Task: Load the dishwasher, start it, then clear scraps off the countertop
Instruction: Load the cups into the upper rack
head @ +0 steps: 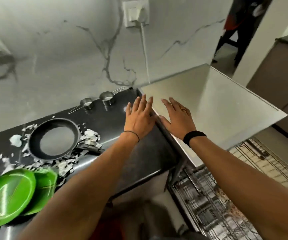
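My left hand (138, 116) hovers flat with straight fingers over the right end of the dark countertop (145, 153). Beside it my right hand (177, 116) is spread flat over the pale top of the dishwasher (226, 104), holding nothing. Below that top the wire racks (217, 196) of the open dishwasher show. On the counter lie a black frying pan (53, 137), two green plates (9, 193), two metal measuring cups (97, 101) by the wall, and pale scraps (91, 137) scattered around the pan.
A marble-patterned wall (61, 49) backs the counter, with a socket and white cable (143, 45) running down behind the dishwasher. A person's legs (233, 32) stand in the doorway at the back right. A cabinet (278, 70) stands at the far right.
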Available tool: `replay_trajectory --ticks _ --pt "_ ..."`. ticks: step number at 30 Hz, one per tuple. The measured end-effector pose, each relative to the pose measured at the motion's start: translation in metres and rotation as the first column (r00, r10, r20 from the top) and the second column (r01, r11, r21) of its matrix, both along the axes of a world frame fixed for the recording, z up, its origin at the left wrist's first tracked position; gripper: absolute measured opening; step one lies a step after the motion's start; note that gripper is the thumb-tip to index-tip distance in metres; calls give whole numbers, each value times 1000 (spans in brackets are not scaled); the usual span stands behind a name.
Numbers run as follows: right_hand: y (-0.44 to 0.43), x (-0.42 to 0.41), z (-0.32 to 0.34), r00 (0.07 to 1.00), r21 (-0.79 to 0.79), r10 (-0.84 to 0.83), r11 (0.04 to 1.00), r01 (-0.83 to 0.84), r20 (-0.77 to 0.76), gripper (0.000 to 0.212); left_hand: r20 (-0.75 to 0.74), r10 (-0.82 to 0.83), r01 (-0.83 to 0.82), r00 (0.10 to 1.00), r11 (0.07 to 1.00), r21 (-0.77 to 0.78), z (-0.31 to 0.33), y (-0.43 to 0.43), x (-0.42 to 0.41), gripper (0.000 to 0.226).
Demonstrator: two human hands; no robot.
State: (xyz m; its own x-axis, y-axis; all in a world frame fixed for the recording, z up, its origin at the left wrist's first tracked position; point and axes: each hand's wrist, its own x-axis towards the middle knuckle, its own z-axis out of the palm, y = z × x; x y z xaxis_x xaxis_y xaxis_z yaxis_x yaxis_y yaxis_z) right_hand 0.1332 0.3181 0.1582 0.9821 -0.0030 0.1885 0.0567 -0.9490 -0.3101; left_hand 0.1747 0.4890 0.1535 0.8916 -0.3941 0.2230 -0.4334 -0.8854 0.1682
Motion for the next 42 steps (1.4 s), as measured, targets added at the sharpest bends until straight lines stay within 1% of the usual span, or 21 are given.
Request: replay_trajectory --ticks 6,12,15,21,26,30,33,36,40,42 --pt "70 43 4 990 -76 138 988 -137 2 65 -3 149 -149 989 987 -58 -2 74 23 73" --pt "127 90 0 966 -73 259 963 -258 -2 67 -28 270 -272 962 959 -86 -10 129 47 72" --pt "147 117 -4 955 -76 297 952 -297 -6 67 -45 317 -319 947 944 -81 -16 147 68 71" --pt "167 173 -16 934 -100 357 929 -357 -16 66 -56 361 -364 931 929 -63 -26 163 111 73" --pt "173 220 -27 918 -124 389 909 -397 -81 66 -78 406 -410 911 910 -53 -45 174 148 73" --pt "181 255 -39 879 -230 450 849 -476 -158 65 -88 437 -443 895 894 -69 -59 178 172 74" --pt "189 275 -52 848 -265 472 808 -525 -242 58 -104 466 -476 878 874 -101 -68 179 184 74" --pt "197 291 -64 815 -259 477 784 -564 -329 50 -107 487 -497 867 861 -107 -77 180 187 74" --pt "205 303 -77 788 -205 449 799 -565 -421 40 -119 495 -506 861 856 -102 -86 185 180 73" --pt "206 303 -81 783 -192 446 803 -564 -434 39 -123 495 -506 860 858 -82 -89 188 175 74"
